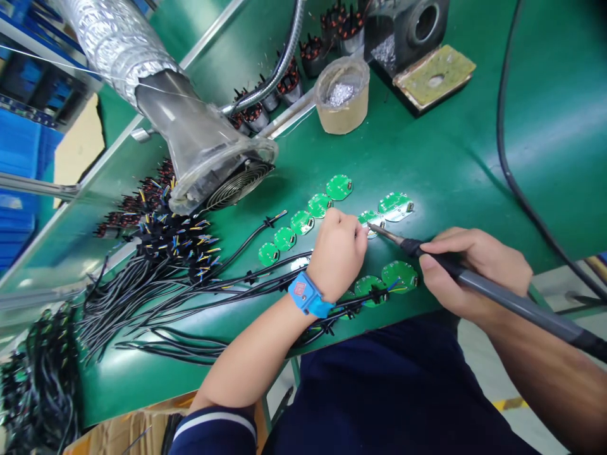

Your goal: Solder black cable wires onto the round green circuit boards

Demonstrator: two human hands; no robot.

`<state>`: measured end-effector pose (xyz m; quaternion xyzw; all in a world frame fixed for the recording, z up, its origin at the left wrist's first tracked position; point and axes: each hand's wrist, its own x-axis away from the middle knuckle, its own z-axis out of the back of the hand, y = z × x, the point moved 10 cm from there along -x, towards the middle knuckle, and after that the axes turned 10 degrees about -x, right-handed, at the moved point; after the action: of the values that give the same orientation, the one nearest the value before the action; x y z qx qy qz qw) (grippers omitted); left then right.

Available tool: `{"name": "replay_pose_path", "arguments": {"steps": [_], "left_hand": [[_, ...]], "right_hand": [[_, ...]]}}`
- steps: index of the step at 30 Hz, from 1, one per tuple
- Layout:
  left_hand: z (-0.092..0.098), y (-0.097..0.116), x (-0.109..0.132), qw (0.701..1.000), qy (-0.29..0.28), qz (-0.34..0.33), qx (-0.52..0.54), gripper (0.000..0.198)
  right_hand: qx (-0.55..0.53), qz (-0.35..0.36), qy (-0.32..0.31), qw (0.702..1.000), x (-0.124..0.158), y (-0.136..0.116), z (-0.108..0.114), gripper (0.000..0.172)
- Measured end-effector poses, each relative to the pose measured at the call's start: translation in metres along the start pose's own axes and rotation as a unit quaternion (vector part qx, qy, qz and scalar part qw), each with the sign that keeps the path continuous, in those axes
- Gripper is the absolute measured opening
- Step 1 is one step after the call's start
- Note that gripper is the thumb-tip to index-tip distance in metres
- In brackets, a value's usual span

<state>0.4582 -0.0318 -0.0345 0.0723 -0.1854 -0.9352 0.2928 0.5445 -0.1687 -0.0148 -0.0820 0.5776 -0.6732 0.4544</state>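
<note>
My right hand [467,265] is closed round the handle of a soldering iron [512,300]. The iron's tip reaches a round green circuit board [372,221] in the middle of the bench. My left hand [339,249], with a blue wrist strap [308,297], is curled beside that board; whatever its fingers pinch is hidden. A row of green boards [302,222] runs behind and left of it. Another green board [396,205] lies just past the iron's tip. Nearer my body are more boards [399,276], with black cables [374,294] across some of them.
A fume duct [199,139] hangs at the left over bundled black cables [142,284]. At the back stand a round tub of metal bits [342,104] and a yellow sponge [435,76]. A black cord [505,158] crosses the right side.
</note>
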Motion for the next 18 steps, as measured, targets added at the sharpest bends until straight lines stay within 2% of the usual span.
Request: {"name": "replay_pose_path", "arguments": {"steps": [4,9,15,18], "left_hand": [[-0.002,-0.0018,-0.0045,1.0,-0.03,0.004,-0.007,0.019],[-0.0052,-0.0026,-0.0083,0.998,-0.066,0.012,-0.012,0.021],[-0.0027,-0.0021,-0.0096,0.998,-0.06,0.021,-0.017,0.025],[-0.0025,-0.0015,-0.0103,0.998,-0.055,0.011,-0.022,0.026]], "right_hand": [[-0.008,0.013,-0.004,1.0,0.0007,-0.0016,-0.0016,0.012],[-0.059,-0.02,0.026,0.998,-0.0016,0.005,0.0046,0.012],[-0.033,-0.031,-0.004,0.999,-0.0023,0.0048,-0.0005,0.011],[-0.058,-0.03,0.013,0.998,-0.0002,0.0076,0.0031,0.012]]}}
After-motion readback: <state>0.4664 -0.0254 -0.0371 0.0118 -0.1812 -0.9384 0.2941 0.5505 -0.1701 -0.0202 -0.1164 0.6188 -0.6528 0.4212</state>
